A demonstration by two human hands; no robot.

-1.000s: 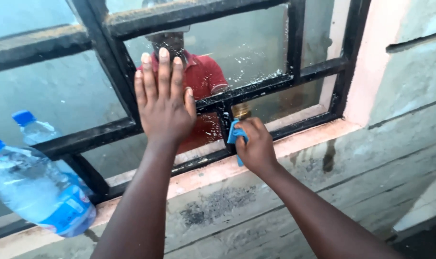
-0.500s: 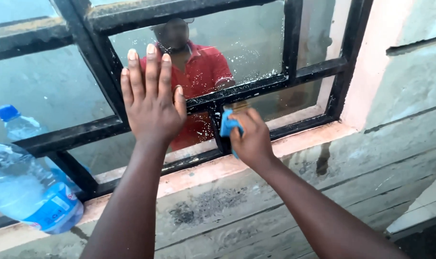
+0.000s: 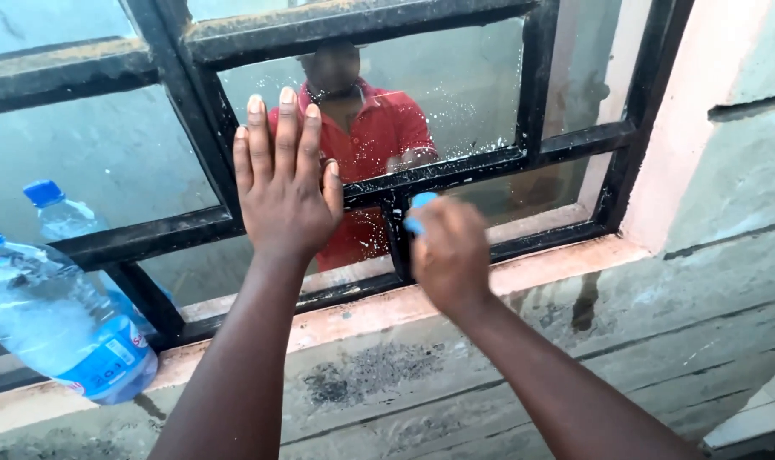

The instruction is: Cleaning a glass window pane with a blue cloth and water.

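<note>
Left hand (image 3: 283, 183) flat and spread against the window glass (image 3: 455, 85), fingers up, palm pressed beside a black metal bar (image 3: 191, 111). Right hand (image 3: 451, 251) closed around a small blue cleaning cloth or sponge (image 3: 417, 211), only a corner showing past the knuckles, held against the lower crossbar (image 3: 489, 162) near the pane's bottom edge. Probably light, soft and compressible, easy to bunch in a fist; likely damp and a little slippery, so best gripped whole in the palm. Glass smooth, reflective, flecked with white droplets, fragile under hard pressure. Frame rigid, dusty on top. Clear plastic water bottle (image 3: 55, 319) with blue cap and label leaning on the rough, stained concrete sill (image 3: 566, 273) at left.
</note>
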